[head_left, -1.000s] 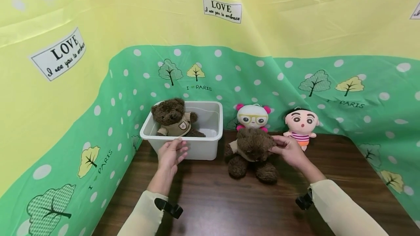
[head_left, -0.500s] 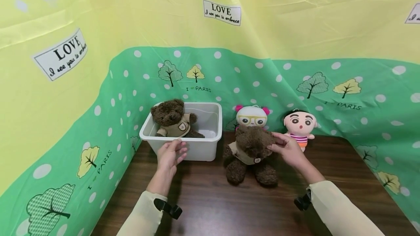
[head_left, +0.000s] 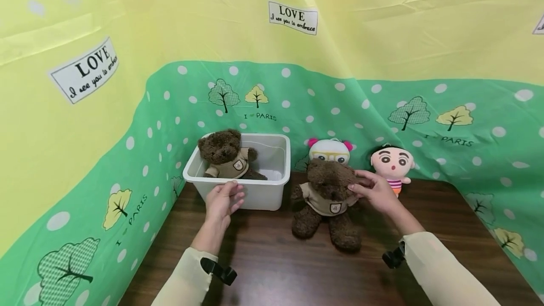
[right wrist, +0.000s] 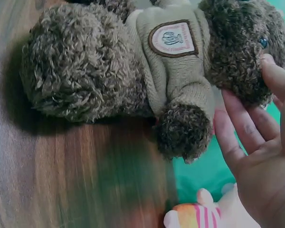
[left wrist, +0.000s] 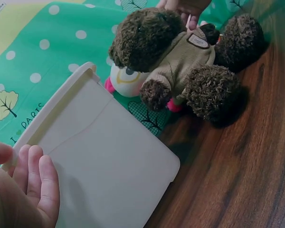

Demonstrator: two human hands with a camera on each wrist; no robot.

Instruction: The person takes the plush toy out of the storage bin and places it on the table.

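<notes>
A dark brown teddy bear [head_left: 331, 183] in a tan knitted shirt sits upright on the table, its shirt badge facing forward. My right hand [head_left: 377, 191] grips the side of its head, thumb on the face and fingers round behind, as the right wrist view shows. My left hand [head_left: 222, 200] holds the front rim of a white plastic bin [head_left: 263, 192], thumb at the rim and fingers against the outer wall [left wrist: 99, 156]. Inside the bin, a second brown teddy bear [head_left: 221, 150] in a similar shirt leans against the left side.
Behind the held bear, partly hidden, is a white plush toy [head_left: 329, 148] with pink ears and yellow glasses. A plush doll [head_left: 392, 162] in a striped top sits farther right. A green and yellow printed cloth [head_left: 340, 93] borders the dark wooden table [head_left: 272, 259].
The held teddy bear's head has tipped up and back, and its shirt badge has come into view. Its legs have slid slightly nearer. My left hand has stayed at the bin's rim.
</notes>
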